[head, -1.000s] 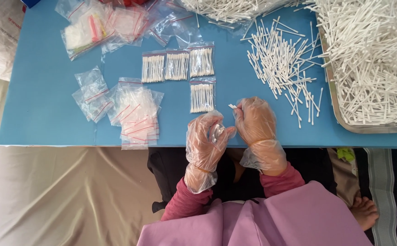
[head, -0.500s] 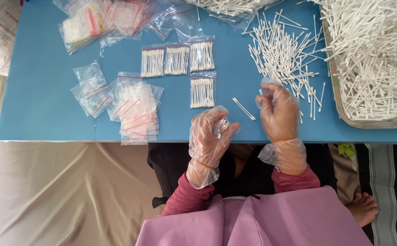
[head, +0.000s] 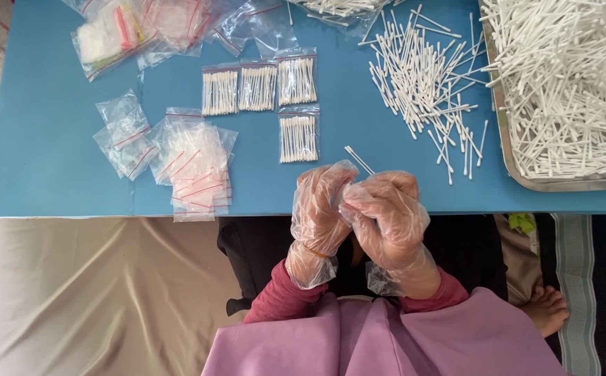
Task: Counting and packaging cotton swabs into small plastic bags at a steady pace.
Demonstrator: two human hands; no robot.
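My gloved left hand (head: pixel 324 209) and right hand (head: pixel 386 216) pinch together at the blue table (head: pixel 52 160) edge, contents hidden; two loose white cotton swabs (head: pixel 358 159) lie just beyond. Slippery gloves might fumble them.

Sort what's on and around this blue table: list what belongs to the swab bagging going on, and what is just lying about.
In use:
left hand and right hand, gloved, together at the table edge
loose swabs
tray of swabs
filled bags
empty bags
single swab by the hands

Lying about:
beige cloth
striped mat
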